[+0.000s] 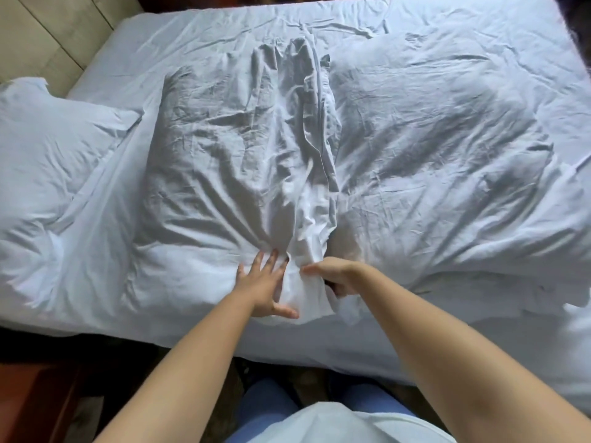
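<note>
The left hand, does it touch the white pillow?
Touching. The head view shows the left hand flat on the pillow, fingers spread.

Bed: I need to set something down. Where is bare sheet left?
Bare sheet lies along the far edge beyond the pillows, and in a strip between the right pillow and the near edge. The middle is crowded: left pillow, middle pillow under the flat left hand, bunched cloth gripped by the right hand.
</note>
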The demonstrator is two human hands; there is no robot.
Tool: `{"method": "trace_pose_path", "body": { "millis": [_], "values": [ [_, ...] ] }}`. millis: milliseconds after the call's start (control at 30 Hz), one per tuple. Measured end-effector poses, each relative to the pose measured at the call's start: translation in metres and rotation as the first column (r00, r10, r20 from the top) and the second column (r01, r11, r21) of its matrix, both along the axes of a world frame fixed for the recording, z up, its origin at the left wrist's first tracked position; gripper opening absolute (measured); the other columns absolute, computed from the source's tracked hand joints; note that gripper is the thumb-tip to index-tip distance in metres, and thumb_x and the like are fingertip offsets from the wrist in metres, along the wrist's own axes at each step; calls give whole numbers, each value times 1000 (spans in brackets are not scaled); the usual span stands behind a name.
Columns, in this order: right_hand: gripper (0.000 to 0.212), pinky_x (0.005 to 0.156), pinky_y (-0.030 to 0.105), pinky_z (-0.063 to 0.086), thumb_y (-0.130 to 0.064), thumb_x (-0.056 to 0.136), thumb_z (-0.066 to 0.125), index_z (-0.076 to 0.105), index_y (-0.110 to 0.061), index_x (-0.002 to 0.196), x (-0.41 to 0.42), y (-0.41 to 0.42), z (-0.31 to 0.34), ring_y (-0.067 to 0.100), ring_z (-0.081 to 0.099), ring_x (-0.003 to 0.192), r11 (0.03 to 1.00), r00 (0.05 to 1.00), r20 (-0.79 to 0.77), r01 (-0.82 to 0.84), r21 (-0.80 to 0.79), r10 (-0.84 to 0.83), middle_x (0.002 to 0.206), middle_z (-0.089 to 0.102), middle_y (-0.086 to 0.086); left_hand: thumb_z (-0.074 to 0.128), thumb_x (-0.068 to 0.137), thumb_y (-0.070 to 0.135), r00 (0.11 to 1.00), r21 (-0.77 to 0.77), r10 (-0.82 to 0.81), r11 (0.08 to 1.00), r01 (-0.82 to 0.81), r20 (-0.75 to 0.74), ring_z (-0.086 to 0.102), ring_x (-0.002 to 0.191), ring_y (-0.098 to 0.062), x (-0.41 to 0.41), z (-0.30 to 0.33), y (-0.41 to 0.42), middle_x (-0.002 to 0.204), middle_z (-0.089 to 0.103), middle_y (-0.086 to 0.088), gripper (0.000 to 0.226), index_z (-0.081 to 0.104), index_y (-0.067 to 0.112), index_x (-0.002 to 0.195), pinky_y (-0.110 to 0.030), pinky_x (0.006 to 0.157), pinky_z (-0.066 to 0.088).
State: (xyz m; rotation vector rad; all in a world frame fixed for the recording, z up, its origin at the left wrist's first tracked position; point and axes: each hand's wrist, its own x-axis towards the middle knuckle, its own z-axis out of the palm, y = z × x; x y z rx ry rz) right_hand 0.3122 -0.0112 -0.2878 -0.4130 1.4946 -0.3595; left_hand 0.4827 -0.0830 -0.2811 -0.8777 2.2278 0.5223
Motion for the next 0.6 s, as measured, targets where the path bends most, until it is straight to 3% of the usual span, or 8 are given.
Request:
{"method": "trace_pose_path", "body": {
  "millis": [33,133,200,267,333,433,500,600],
  "values": [
    [39,64,27,54,-40,93,53,57,-11,118,0,-6,9,21,64,74,1000,999,25,19,-1,-19,91,65,7,67,62,74,1000,17,15,1000,-15,-26,-21,145,-23,-1,5,-3,157,-25,8,131,-20,30,148,-57,116,-1],
    [46,54,25,52,-45,96,49,56,-4,115,5,-20,33,19,64,66,997,986,147,74,22,-76,86,62,11,74,55,71,994,51,69,997,-64,-85,-13,147,-19,5,12,-15,158,-16,11,139,-17,26,150,-52,118,6],
    [44,38,17,42,-47,98,43,56,-5,95,8,-23,49,11,53,41,999,986,165,-33,29,28,64,55,6,68,45,80,996,69,53,996,-48,-74,-12,147,-18,13,13,-21,158,-15,12,144,-14,28,151,-51,118,11],
    [39,30,15,26,-45,98,44,51,-12,77,6,-23,58,6,33,29,993,985,129,-119,19,115,43,40,-2,60,33,90,996,76,54,996,-48,-74,-12,147,-16,18,15,-21,159,-13,13,151,-12,30,151,-50,118,14],
    [38,34,17,17,-42,95,50,44,-18,67,-1,-24,60,7,23,32,993,991,56,-119,-11,119,41,28,-5,63,34,87,980,87,124,990,-111,-154,1,147,-16,17,18,-20,159,2,11,146,-2,32,152,-47,116,21],
    [32,51,23,41,-47,88,60,61,-15,84,-12,-25,66,14,54,57,994,998,35,46,-100,-43,65,57,1,72,47,72,909,81,236,972,-222,-343,29,138,-18,8,29,-23,149,32,8,120,17,38,148,-44,107,36],
    [35,62,26,47,-45,89,59,62,-14,104,-15,-19,60,18,61,79,980,993,3,116,-161,-117,89,65,2,66,47,78,897,60,241,970,-236,-370,29,140,-18,2,30,-25,152,31,9,121,13,41,149,-44,108,36],
    [26,50,25,33,-39,93,56,54,-14,86,-14,10,26,16,49,61,986,950,-284,-155,-60,131,73,51,2,64,64,75,984,99,74,993,-59,-163,12,147,-24,-12,23,-4,160,11,3,115,2,36,152,-45,117,20]
  ]
}}
